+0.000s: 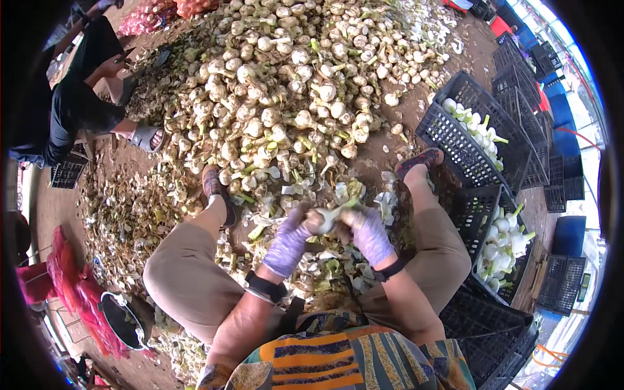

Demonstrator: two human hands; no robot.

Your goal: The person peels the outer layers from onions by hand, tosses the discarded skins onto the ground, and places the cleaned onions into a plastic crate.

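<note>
Left hand [289, 240]: yours, purple glove, closed on the garlic bulb [323, 220].
Right hand [369, 233]: gloved too, gripping the same bulb's other end.
Bulb: between both hands, over your knees.
Pile [292, 84]: garlic heap ahead of your hands.
Crates [465, 140]: right of your hands, peeled bulbs inside.
Peelings [325, 260]: under your hands.

You have only one view here, from the camera on your head. It looks forward and steeply down, close over your knees and both hands, and reaches out to the garlic pile [292, 84] ahead (a fisheye lens, so the corners are black).
</note>
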